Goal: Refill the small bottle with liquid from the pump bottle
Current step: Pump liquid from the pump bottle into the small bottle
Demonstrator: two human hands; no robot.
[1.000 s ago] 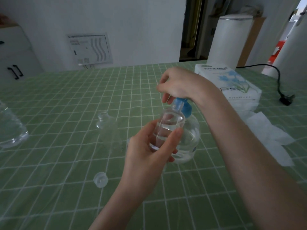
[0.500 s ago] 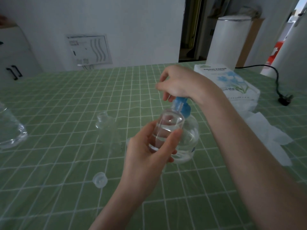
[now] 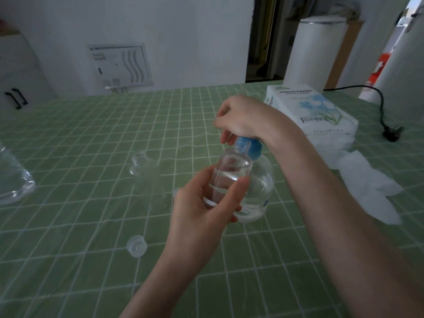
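A: From your head camera, where is the small bottle?

B: The small bottle (image 3: 230,174) is in my left hand (image 3: 202,211), lifted off the worktop (image 3: 91,138). My grip there is pinched on its clear body, thumb on the near right side, fingers curled round the left. It stands roughly upright, with its open mouth just under the blue spout. There is clear liquid in its lower part.

A: And the pump bottle?

B: The pump bottle (image 3: 260,191) stands on the worktop right behind the small one, touching it or nearly so; I cannot tell which. My right hand (image 3: 243,118) sits on top of its blue pump head (image 3: 249,148), palm down, fingers folded over it, so that grip is pressed on the pump.

A: Anything else on the green checked cloth?

B: An empty clear bottle (image 3: 146,177) stands to the left of my hands, uncapped. A small clear cap (image 3: 136,246) lies nearer to me, apart from it. At the far left edge part of a larger clear bottle (image 3: 11,180) shows. To the right there is a tissue pack (image 3: 314,111), with loose white tissues (image 3: 367,182) lying in front of it. A black power cord (image 3: 385,118) ends near the right edge.
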